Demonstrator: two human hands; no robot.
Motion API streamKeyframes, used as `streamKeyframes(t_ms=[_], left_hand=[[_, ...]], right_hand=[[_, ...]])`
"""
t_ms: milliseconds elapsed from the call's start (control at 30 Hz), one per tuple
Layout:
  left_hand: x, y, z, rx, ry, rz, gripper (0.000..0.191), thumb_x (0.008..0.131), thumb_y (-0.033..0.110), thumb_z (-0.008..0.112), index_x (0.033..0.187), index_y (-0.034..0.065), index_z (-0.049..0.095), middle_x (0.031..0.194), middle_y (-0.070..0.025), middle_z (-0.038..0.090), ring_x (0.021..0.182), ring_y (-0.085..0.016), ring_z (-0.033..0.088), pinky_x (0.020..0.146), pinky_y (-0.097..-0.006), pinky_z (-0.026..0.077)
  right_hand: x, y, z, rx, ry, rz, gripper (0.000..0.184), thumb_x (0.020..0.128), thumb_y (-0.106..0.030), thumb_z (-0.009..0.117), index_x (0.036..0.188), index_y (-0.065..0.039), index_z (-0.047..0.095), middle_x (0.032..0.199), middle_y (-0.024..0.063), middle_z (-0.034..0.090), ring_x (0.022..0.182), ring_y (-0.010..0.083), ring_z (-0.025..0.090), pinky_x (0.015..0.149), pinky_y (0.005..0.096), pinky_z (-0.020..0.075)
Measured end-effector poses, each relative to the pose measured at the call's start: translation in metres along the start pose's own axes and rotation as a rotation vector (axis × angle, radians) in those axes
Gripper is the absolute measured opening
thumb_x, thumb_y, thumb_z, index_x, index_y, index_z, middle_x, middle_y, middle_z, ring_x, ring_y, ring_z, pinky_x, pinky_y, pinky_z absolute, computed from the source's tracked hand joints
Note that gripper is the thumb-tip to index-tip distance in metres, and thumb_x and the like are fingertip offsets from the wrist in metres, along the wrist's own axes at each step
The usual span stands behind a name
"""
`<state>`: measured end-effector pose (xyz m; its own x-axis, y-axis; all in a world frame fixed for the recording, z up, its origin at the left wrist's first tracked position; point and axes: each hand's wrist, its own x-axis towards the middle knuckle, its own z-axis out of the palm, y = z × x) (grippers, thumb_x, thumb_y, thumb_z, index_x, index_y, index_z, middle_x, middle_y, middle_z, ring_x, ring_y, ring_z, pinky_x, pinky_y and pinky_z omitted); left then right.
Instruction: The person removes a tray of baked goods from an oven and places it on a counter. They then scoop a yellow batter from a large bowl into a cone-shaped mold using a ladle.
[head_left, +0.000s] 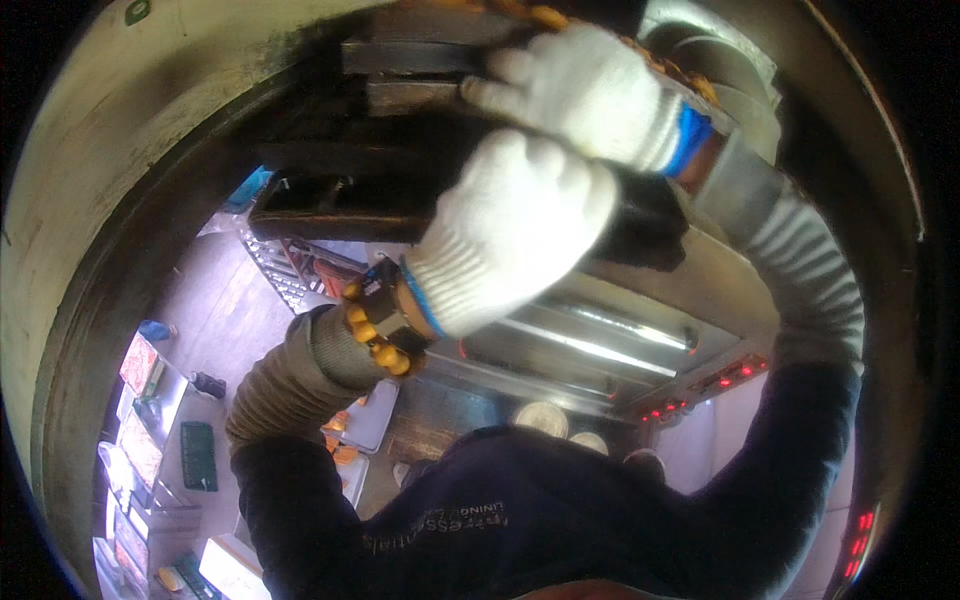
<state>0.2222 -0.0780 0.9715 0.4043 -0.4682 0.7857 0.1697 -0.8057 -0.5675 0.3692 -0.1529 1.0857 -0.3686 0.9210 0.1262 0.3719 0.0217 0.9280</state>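
Note:
My left hand (525, 217), in a white knitted glove, is closed over a dark metal pan (337, 226) that extends out on both sides of it. Its fingertips are hidden beneath the palm. A watch (386, 307) and a bracelet of amber beads (375, 341) circle that wrist. Just above, blurred, my right hand (585, 97) wears a matching glove with a blue cuff. Its fingers reach to the ends of dark metal bars (412, 97), and its grip is unclear. Golden-brown pieces (551, 16) run along the top, past the right hand.
Below the pan is a metal machine with long bright bars (592, 345) and a panel with red lights (724, 382). Trays of orange food (343, 454) lie by my left arm. Farther left are food-filled trays (139, 442) and a green crate (198, 456). Round white lids (540, 418) sit low down.

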Motion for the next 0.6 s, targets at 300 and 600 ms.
streamKeyframes(t_ms=[300,600], left_hand=[[-0.006,0.003,0.010,-0.318,-0.009,-0.119,0.022,0.096,0.020,0.076,0.113,0.0068,0.072,0.091,-0.0056,0.067,0.082,-0.020,0.065,0.069,-0.0401,0.050],[-0.021,-0.001,0.023,-0.644,0.368,-0.213,0.015,0.097,0.009,0.074,0.106,-0.0024,0.071,0.096,-0.0142,0.069,0.081,-0.025,0.066,0.071,-0.0386,0.059]], right_hand=[[0.095,-0.008,0.039,0.046,-0.383,0.307,0.056,0.104,-0.024,0.073,0.158,-0.019,0.058,0.107,0.0111,0.074,0.094,0.0271,0.075,0.079,0.0405,0.0638],[0.126,0.005,0.098,0.039,-0.219,0.176,0.054,0.113,-0.024,0.058,0.166,-0.019,0.049,0.111,0.0154,0.073,0.096,0.0297,0.076,0.084,0.0419,0.0647]])
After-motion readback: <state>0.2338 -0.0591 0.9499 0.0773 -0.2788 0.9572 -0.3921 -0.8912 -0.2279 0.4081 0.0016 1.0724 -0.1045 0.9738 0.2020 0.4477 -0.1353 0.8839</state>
